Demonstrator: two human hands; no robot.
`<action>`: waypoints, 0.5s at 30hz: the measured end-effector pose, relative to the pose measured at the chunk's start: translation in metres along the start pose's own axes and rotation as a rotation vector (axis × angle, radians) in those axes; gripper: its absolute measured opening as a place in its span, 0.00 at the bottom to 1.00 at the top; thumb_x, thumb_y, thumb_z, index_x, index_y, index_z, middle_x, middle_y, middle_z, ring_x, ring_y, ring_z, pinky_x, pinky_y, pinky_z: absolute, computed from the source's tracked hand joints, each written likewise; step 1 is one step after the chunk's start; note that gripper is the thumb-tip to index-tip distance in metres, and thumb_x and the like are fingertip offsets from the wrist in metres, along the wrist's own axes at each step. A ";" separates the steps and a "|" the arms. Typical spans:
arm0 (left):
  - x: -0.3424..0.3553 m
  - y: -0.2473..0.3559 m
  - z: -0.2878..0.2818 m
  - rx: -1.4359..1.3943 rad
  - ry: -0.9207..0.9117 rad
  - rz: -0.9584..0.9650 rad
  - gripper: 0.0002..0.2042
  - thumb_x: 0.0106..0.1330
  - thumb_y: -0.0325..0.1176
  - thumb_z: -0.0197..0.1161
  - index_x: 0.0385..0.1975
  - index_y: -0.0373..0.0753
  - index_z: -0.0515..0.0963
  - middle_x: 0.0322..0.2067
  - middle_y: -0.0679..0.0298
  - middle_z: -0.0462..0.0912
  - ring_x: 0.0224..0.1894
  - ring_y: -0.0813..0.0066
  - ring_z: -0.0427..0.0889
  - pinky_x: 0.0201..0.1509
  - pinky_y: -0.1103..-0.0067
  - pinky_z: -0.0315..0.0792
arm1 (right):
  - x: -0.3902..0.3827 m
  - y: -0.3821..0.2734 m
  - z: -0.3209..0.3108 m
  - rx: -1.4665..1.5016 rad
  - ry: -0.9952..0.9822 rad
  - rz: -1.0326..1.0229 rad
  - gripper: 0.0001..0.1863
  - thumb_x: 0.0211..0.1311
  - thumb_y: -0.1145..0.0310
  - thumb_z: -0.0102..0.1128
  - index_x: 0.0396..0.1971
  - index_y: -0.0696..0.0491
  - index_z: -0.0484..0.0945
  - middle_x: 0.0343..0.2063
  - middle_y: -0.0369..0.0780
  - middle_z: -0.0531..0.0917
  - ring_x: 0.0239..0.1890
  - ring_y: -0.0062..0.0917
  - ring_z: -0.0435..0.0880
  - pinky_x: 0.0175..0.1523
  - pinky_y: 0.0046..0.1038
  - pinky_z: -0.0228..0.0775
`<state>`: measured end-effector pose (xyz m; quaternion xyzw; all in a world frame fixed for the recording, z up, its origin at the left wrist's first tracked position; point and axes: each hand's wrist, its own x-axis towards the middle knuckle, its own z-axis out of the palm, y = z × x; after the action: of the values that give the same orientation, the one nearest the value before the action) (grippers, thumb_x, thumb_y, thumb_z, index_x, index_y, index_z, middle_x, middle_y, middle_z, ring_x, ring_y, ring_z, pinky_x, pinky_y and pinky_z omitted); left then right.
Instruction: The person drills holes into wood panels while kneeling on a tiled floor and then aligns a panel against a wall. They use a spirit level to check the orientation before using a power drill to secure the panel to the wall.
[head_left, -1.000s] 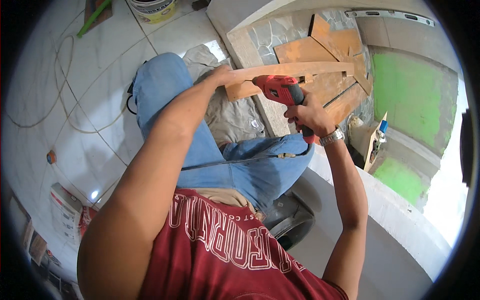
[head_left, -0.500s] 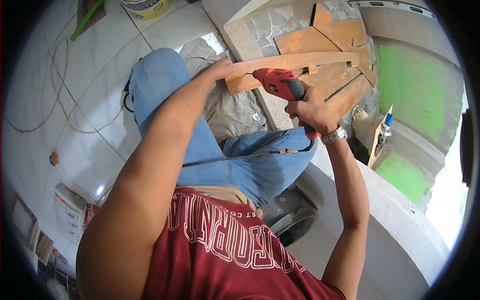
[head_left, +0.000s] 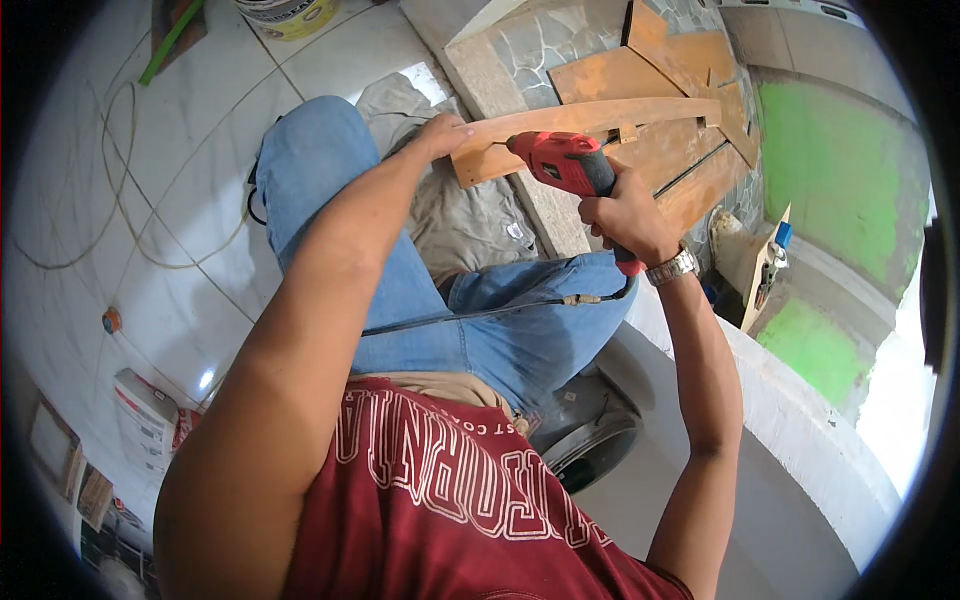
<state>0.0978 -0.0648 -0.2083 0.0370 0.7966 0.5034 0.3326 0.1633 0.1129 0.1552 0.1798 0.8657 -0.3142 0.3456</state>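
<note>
My right hand is wrapped round the grip of a red and black corded power drill. The drill points left, and its thin bit meets the side of a long, slightly curved wooden board. At that board's near left end, my left hand is closed over the top edge; the fingertips behind the wood are hidden. Beneath the board's left end lies a grey cloth. From the drill's butt a dark cord runs left across my lap, with a pale taped spot near the handle.
More orange-brown wooden boards lie joined on the stone-patterned floor beyond the ledge. A small wooden holder with tools stands at right. A bucket, a green strip and a pale cable are on the tiles.
The drill and my right hand have shifted very slightly to the right in the picture, along with much of the scene. Both hands keep their holds.
</note>
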 end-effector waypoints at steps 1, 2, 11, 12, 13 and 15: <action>0.001 -0.006 -0.001 -0.067 0.002 0.005 0.20 0.62 0.48 0.62 0.43 0.38 0.84 0.43 0.51 0.86 0.48 0.57 0.84 0.54 0.67 0.74 | 0.000 -0.002 0.001 -0.005 -0.006 -0.007 0.25 0.47 0.70 0.59 0.49 0.62 0.74 0.15 0.35 0.75 0.13 0.19 0.75 0.17 0.25 0.68; 0.001 -0.011 -0.003 -0.135 0.004 0.011 0.20 0.61 0.48 0.65 0.43 0.38 0.84 0.42 0.53 0.87 0.47 0.60 0.84 0.53 0.68 0.74 | 0.000 -0.004 0.002 -0.019 -0.001 -0.013 0.25 0.47 0.70 0.59 0.48 0.62 0.74 0.15 0.35 0.75 0.14 0.19 0.75 0.17 0.24 0.69; -0.001 0.006 -0.014 -0.373 -0.013 -0.176 0.20 0.56 0.44 0.71 0.46 0.39 0.85 0.43 0.58 0.87 0.47 0.71 0.82 0.54 0.72 0.73 | -0.001 -0.006 0.004 -0.030 0.016 -0.020 0.23 0.47 0.69 0.60 0.46 0.61 0.76 0.15 0.36 0.76 0.14 0.19 0.76 0.18 0.24 0.69; -0.002 0.009 -0.015 -0.372 -0.016 -0.170 0.20 0.56 0.44 0.71 0.46 0.39 0.85 0.43 0.58 0.87 0.47 0.71 0.82 0.54 0.72 0.73 | 0.000 -0.003 0.004 -0.019 0.017 -0.023 0.23 0.47 0.69 0.60 0.47 0.61 0.76 0.15 0.36 0.76 0.14 0.19 0.76 0.18 0.24 0.69; -0.003 0.012 -0.015 -0.426 -0.032 -0.159 0.20 0.56 0.44 0.71 0.45 0.39 0.85 0.43 0.59 0.87 0.48 0.72 0.81 0.54 0.72 0.72 | 0.002 0.000 0.004 -0.018 0.024 -0.022 0.23 0.47 0.69 0.60 0.47 0.61 0.76 0.15 0.36 0.76 0.14 0.19 0.76 0.18 0.24 0.69; -0.002 0.015 -0.017 -0.480 -0.047 -0.146 0.19 0.56 0.44 0.71 0.45 0.39 0.85 0.43 0.61 0.87 0.48 0.73 0.81 0.54 0.73 0.72 | 0.003 -0.002 0.001 0.007 0.030 -0.029 0.24 0.47 0.69 0.61 0.47 0.61 0.76 0.16 0.36 0.77 0.15 0.19 0.77 0.18 0.24 0.70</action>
<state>0.0859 -0.0715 -0.1898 -0.0890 0.6469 0.6517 0.3859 0.1608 0.1110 0.1527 0.1731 0.8723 -0.3196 0.3272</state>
